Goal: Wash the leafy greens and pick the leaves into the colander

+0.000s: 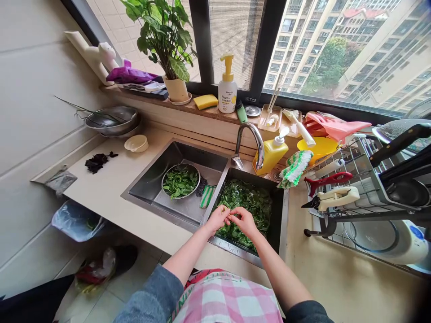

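My left hand (217, 220) and my right hand (245, 221) meet at the fingertips above the near left part of the right sink basin (279, 220). Both are closed in a pinch. A bit of green shows at the left fingertips and looks like leafy greens; what the right fingers pinch is too small to make out. Below them, loose leafy greens (251, 204) float in water and fill much of that basin. In the left basin (148, 190), a round metal strainer (199, 176) holds more picked leaves (180, 181). Beside it lies a green-and-white striped scrub pad (206, 196).
A chrome faucet (259, 143) arches over the right basin, with a yellow soap bottle (271, 154) behind. At right stands a dish rack (367, 166) with a knife (400, 143) and scissors (336, 198). Dark scraps (97, 162) lie on the left counter, above a lined bin (76, 222).
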The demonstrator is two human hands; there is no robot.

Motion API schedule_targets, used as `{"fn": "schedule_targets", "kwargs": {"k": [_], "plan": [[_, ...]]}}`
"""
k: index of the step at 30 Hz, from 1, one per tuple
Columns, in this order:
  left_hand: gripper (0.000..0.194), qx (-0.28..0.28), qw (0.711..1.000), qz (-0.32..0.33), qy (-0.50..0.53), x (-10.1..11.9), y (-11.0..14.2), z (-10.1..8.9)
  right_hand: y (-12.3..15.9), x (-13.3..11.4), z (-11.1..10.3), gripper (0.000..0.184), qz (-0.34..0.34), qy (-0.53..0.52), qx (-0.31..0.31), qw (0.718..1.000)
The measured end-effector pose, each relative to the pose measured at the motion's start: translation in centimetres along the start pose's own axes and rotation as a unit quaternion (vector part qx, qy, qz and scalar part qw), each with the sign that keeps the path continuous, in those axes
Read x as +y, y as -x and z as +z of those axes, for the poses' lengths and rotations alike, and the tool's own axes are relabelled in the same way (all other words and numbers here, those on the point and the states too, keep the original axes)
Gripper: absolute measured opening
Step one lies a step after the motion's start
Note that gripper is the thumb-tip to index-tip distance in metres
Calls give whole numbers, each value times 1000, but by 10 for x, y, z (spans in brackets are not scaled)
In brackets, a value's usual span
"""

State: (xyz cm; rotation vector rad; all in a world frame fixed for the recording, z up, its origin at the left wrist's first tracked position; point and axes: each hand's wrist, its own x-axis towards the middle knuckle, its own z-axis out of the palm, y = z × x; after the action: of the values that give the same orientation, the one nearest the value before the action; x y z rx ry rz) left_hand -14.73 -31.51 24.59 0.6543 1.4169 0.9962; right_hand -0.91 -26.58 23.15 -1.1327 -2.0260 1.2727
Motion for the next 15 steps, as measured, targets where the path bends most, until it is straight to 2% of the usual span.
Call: {"fn": "schedule_targets", "kwargs": {"k": [3, 5, 7, 11, 13, 15], "plan": [[27, 21, 998, 21, -62, -1, -5, 3, 1, -4, 1, 15, -23, 63, 2, 998], [23, 38, 992, 59, -109, 0, -7, 5, 0, -4, -3, 16, -27, 89, 7, 996], [19, 48, 981, 115, -146, 4, -7, 8, -3, -3, -8, 17, 0, 77, 19, 997], [15, 59, 958, 221, -172, 17, -3, 15, -12, 1, -21, 21, 124, -47, 89, 987], [15, 69, 966, 216, -123, 22, -2, 17, -14, -1, -24, 26, 149, -118, 87, 978], [16, 65, 982, 175, -37, 21, -3, 17, -12, -7, -23, 32, 148, -171, 51, 973]]}}
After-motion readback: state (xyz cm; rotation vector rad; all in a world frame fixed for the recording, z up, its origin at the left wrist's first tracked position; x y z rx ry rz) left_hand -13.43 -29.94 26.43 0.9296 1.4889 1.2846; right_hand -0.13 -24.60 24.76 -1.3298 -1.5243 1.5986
